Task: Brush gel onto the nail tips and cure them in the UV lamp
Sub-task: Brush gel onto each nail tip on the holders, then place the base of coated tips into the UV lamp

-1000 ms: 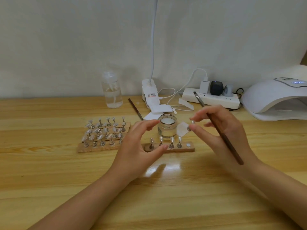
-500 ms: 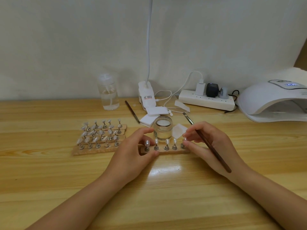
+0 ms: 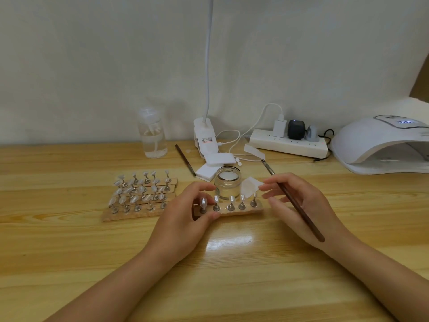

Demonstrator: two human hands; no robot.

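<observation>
The left hand (image 3: 185,219) curls round the left end of the wooden strip (image 3: 234,211) of nail tips (image 3: 242,198). The right hand (image 3: 301,205) grips a brush (image 3: 294,203), fingers loosely spread. The lamp (image 3: 383,145) sits far right.

head cam — worn, faces forward and down | close over wooden table (image 3: 69,263) | single view
</observation>
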